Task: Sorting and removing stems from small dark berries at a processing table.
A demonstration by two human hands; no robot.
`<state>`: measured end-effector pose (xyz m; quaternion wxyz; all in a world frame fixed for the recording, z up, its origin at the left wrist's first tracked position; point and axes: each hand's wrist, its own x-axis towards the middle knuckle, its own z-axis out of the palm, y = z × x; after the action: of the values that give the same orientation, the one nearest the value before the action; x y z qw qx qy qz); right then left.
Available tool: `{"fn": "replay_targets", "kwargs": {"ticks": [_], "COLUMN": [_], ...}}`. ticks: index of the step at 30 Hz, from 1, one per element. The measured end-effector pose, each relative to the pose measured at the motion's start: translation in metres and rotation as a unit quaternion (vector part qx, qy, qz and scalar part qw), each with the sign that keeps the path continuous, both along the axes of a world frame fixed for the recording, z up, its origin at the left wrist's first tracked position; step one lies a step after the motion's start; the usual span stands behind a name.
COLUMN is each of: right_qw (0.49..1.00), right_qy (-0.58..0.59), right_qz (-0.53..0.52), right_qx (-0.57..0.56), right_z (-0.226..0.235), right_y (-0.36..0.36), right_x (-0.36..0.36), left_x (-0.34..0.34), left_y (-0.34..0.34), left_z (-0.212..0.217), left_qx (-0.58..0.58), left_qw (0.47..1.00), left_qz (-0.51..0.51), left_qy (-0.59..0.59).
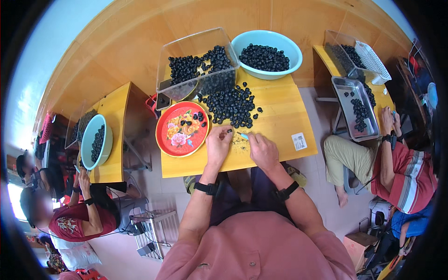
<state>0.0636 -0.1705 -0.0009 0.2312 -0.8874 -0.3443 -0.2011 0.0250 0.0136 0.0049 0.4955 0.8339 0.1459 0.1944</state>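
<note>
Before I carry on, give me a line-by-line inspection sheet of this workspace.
Surface: yellow tabletop, small crumb-like bits near the hands.
Work items: heap of dark round pieces; more in the clear bin and light-blue basin; a few on the red floral tray.
Clutter: white label at the tabletop's right.
Hands: left hand pinches one dark piece; right hand holds a light-blue tool.
Cables: dark cables around the metal stool at left.
Surroundings: one person on the left, another on the right.
</note>
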Motion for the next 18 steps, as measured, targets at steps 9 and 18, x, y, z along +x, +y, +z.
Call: {"fn": "replay_targets", "kwargs": {"ticks": [9,18], "right_qw": [1.0,0.999], "right_qy": [-0.005,-0.017], "right_qz": [0.003,0.027], "right_qx": [-0.012,0.016], "right_z": [-0.002,0.003], "right_y": [-0.001,-0.001], "right_x": [0.002,0.0], "left_x": [-0.017,-0.016], "left_y": [-0.009,-0.011], "left_z": [-0.006,-0.011], "left_qx": [-0.049,-0.11], "left_qw": [0.997,0.993], "left_qz": [-0.006,-0.016], "left_qy": [-0.056,-0.03]}}
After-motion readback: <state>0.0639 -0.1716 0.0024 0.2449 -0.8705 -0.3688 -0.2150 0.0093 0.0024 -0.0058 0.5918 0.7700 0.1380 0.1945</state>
